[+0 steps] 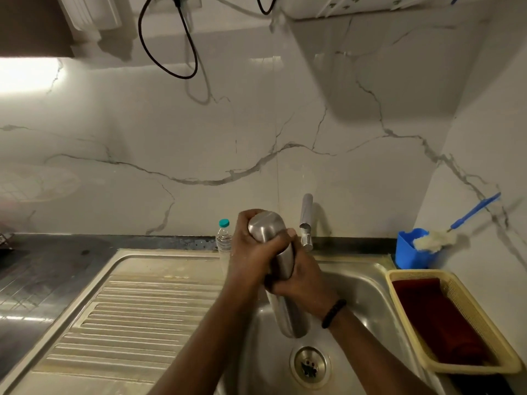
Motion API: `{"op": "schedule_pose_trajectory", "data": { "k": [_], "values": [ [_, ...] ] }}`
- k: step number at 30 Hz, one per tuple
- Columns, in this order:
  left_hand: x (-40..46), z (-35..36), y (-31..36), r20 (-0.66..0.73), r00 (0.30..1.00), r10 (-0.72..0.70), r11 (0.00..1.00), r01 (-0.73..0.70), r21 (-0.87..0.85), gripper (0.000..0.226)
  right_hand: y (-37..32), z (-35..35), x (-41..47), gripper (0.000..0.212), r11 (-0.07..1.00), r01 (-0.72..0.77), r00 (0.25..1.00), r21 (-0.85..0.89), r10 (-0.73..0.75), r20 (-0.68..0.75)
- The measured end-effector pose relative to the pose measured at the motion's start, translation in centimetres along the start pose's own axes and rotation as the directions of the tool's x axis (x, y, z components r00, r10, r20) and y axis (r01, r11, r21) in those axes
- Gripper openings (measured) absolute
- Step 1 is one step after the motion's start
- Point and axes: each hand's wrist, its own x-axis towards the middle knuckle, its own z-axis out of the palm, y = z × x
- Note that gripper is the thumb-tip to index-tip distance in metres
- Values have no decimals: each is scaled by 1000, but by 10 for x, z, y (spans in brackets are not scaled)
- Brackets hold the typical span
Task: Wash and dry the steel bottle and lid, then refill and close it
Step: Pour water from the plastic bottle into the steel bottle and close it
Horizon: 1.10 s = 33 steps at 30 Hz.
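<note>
I see the steel bottle (281, 269) held over the sink (368, 283), tilted, one rounded end up near the tap (305, 220) and the other end pointing down toward the drain (310, 366). Which end is the mouth I can't tell from here; the lower end is blurred, so maybe it's upside down.

Left hand (251, 252) grips the upper part of the bottle. Its fingers curl round the top end from the left, thumb tip pressed on the steel on the right side. Right hand (302, 280) grips the middle of the bottle just below the left hand, fingers wrapped round the body from the right. The two hands touch each other. A black bead bracelet (333, 313) sits on the right wrist. Bottle's lower part sticks out below the right hand, free of any fingers, above the sink basin and not touching it as far as I see.

Other stuff: a small clear plastic bottle (224, 238) with a teal cap stands at the back edge of the sink, just left of the left hand. Ribbed drainboard (137, 315) to the left. Dark tabletop (42, 269) further left. A blue holder (410, 249) at the back right has a blue-handled brush (436, 240) leaning out of it. A yellow basket (467, 303) right of the sink holds a dark red cloth (433, 317). Marble-look wall (199, 138) behind, black cable (171, 52) hanging up top.
</note>
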Motion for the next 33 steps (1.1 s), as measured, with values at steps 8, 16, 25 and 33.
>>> {"op": "schedule_pose_trajectory", "data": {
  "k": [8, 16, 25, 33],
  "values": [
    [-8, 14, 6, -36, 997, -70, 992, 73, 98, 72, 7, 10, -1, 47, 988, -134, 974, 81, 146, -172],
    [3, 0, 3, -39, 999, 23, 1000, -24, -6, 50, -2, -3, 4, 76, 998, -65, 998, -17, 66, 11],
    [-2, -23, -10, 180, 984, -2, 1000, 3, -10, 74, 10, 17, 2, 73, 986, -166, 986, 16, 166, 24],
    [-22, -62, -41, -11, 996, -84, 964, 85, 250, 74, 19, 73, 7, 75, 978, -203, 978, 39, 200, 61]
  ]
}}
